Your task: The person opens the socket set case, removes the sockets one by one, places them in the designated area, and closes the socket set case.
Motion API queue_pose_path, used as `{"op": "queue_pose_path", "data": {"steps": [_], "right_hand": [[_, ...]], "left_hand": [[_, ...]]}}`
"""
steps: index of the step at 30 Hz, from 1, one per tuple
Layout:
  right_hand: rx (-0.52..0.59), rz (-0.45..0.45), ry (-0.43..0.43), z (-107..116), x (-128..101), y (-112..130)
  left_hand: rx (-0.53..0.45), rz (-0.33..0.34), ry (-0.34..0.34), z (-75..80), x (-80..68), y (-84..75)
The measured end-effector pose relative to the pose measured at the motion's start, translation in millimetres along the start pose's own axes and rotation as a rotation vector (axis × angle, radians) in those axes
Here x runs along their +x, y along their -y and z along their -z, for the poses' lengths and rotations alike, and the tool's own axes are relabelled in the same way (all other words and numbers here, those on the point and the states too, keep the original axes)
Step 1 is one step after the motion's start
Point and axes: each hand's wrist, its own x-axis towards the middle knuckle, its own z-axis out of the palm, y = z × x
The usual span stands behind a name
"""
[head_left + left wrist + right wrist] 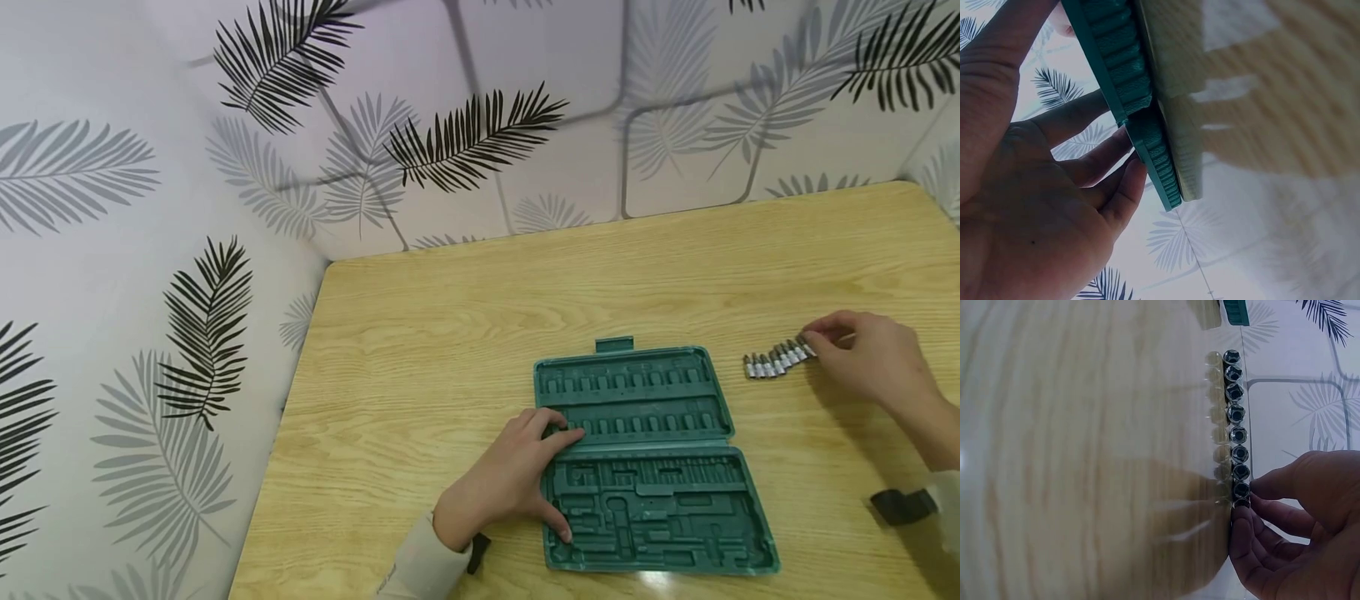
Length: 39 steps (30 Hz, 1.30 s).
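Observation:
A green plastic tool case (648, 498) lies opened flat on the table, its moulded slots showing no tools. My left hand (517, 467) rests at its left side, fingers spread over the upper half and thumb on the lower half. In the left wrist view, the fingertips (1132, 165) touch the case's edge (1155, 156). To the right of the case, several silver bit sockets (772, 363) with dark tips lie side by side in a row. My right hand (873, 354) pinches the bit socket at the row's right end; the right wrist view shows square holes in the sockets (1235, 414).
The wood-grain table (420, 358) reaches back to a wall (525, 167) with a leaf pattern, and a similar wall stands at the left. A green latch (614, 344) sticks out from the case's far edge.

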Motion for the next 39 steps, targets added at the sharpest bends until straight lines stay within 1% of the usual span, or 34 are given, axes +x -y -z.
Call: {"op": "queue_pose_path", "data": {"steps": [10, 22, 26, 30, 35, 37, 39], "right_hand": [[0.013, -0.019, -0.022, 0.5, -5.8, 2.5], [0.026, -0.023, -0.030, -2.1, -9.2, -1.0], [0.038, -0.030, -0.035, -2.4, -9.8, -2.0], [0.062, -0.030, -0.049, -1.6, -13.0, 2.0], [0.095, 0.018, -0.090, -2.9, -19.1, 14.8], [0.105, 0.037, -0.089, -4.9, -22.3, 21.4], [0.121, 0.060, -0.071, -7.5, -26.3, 27.9]], "left_hand": [[0.012, -0.010, -0.001, 2.0, 0.4, -3.1], [0.071, -0.027, 0.001, 5.2, -2.9, -3.6], [0.070, -0.027, 0.001, 4.8, -2.9, -3.7], [0.029, -0.021, -0.002, 3.5, -3.2, -2.1], [-0.061, -0.023, -0.021, 1.3, -5.7, 0.6], [-0.118, -0.023, -0.029, -0.1, -7.5, 1.8], [-0.197, -0.015, -0.038, -2.0, -10.1, 3.3]]}}
